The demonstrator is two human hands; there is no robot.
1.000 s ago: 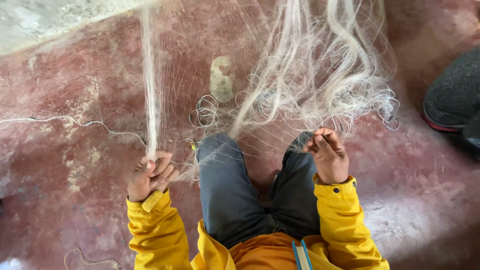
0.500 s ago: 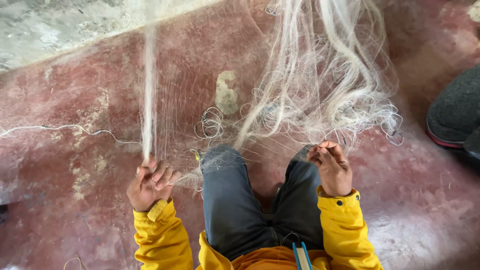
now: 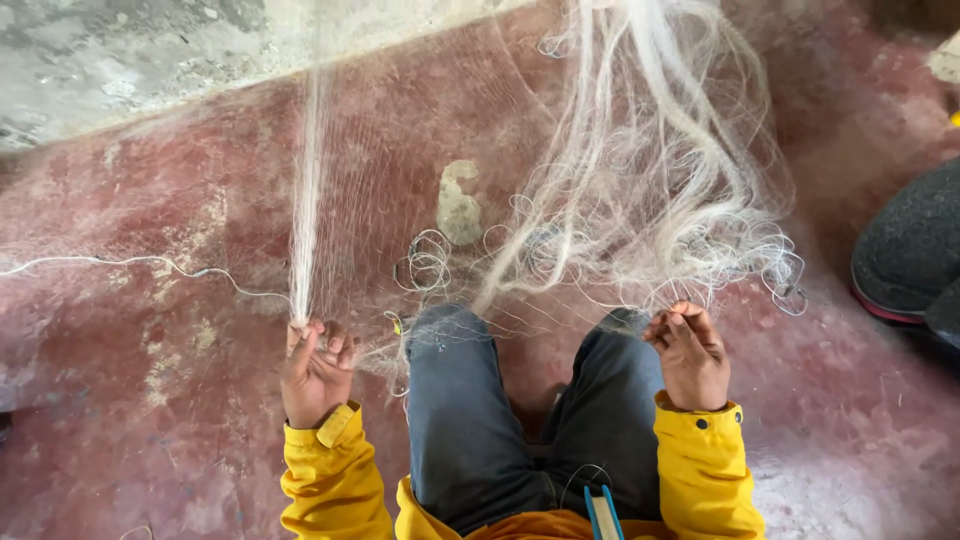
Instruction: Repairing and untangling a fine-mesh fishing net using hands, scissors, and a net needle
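Observation:
A fine white fishing net (image 3: pixel 640 190) hangs from above and spreads over my knees in dark jeans (image 3: pixel 470 420). My left hand (image 3: pixel 315 372) grips a gathered vertical strand of the net (image 3: pixel 305 200) beside my left knee. My right hand (image 3: pixel 690 355) pinches the net's lower edge by my right knee, fingers closed on the mesh. Loops of thin line (image 3: pixel 430 262) lie tangled between the two hands. Both arms wear yellow sleeves.
The floor (image 3: pixel 150 330) is worn red concrete, with a grey strip (image 3: pixel 120 60) at the top left. A loose white cord (image 3: pixel 120 262) trails off to the left. A dark grey shoe (image 3: pixel 910 250) of another person sits at the right edge.
My view has tilted slightly. Both hands stay on the net; the left hand has shifted a little lower along its strand.

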